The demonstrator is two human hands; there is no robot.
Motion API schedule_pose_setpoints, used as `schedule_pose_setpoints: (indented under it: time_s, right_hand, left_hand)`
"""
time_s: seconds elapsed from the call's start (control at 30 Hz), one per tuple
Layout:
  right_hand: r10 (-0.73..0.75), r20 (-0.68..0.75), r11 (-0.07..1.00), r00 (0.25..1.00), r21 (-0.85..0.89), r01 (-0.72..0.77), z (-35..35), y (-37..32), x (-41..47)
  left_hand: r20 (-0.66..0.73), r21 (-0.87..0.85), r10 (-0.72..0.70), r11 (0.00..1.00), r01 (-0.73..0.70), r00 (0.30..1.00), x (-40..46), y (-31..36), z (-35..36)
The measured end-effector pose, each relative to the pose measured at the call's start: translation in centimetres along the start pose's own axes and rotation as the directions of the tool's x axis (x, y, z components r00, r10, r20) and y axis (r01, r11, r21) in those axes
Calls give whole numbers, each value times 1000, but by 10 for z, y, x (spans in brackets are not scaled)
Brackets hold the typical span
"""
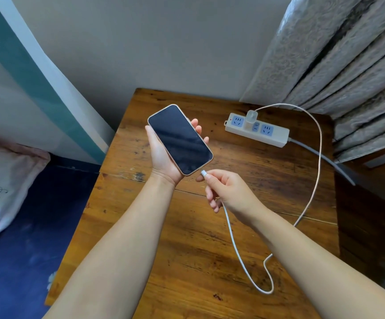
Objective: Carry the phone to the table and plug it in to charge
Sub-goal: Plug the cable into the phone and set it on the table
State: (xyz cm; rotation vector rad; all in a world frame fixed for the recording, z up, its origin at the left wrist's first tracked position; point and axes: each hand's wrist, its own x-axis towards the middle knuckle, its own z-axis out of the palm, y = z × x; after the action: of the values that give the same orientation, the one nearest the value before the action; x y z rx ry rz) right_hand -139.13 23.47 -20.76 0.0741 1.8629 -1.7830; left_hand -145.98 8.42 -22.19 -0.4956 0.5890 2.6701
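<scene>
Dark-screened, gold-edged slab phone (180, 139): held face up in the left hand (164, 157), fingers wrapped around its edges, above the worn brown wooden table (187, 249). Long axis runs from far-left to near-right; the near-right short end, where the port presumably sits, faces the right hand (228, 192). That hand pinches the small white plug (203, 173) of a pale braided charging cable (311, 180), tip just beside the phone's lower end, not yet seated. Cable loops back to a white adapter (252, 119) standing in the white power strip (257, 130). Judged next: a short push along the phone's axis.
</scene>
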Motion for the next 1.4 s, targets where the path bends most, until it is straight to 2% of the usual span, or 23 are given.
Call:
schedule_pose_setpoints:
  time_s: [0.1, 0.47, 0.6, 0.77, 0.93, 1.13, 1.4]
  right_hand:
    - [-3, -4, 1000, 1000, 12, 3, 1, 4, -2]
    - [-46, -54, 998, 997, 45, 48, 3, 8, -7]
    - [-87, -87, 994, 992, 62, 92, 7, 5, -7]
    - [-125, -99, 985, 987, 109, 136, 14, 9, -14]
    - [-148, -148, 963, 978, 203, 176, 19, 14, -19]
    - [-119, -82, 979, 990, 154, 130, 6, 12, -18]
    - [-38, -90, 987, 995, 154, 51, 1, 20, -24]
  left_hand:
    - [1, 62, 11, 998, -11, 1000, 1, -1, 3]
    - [-6, 99, 5, 995, -5, 1000, 7, -8, 2]
    - [36, 122, 18, 992, -23, 999, 9, -5, 8]
    - [113, 304, 19, 951, -53, 993, 5, -4, 21]
    - [147, 410, -50, 912, -15, 988, 3, -5, 37]
    - [166, 418, -128, 907, 48, 978, 3, -4, 38]
    - [130, 455, -166, 886, 90, 978, 4, -2, 27]
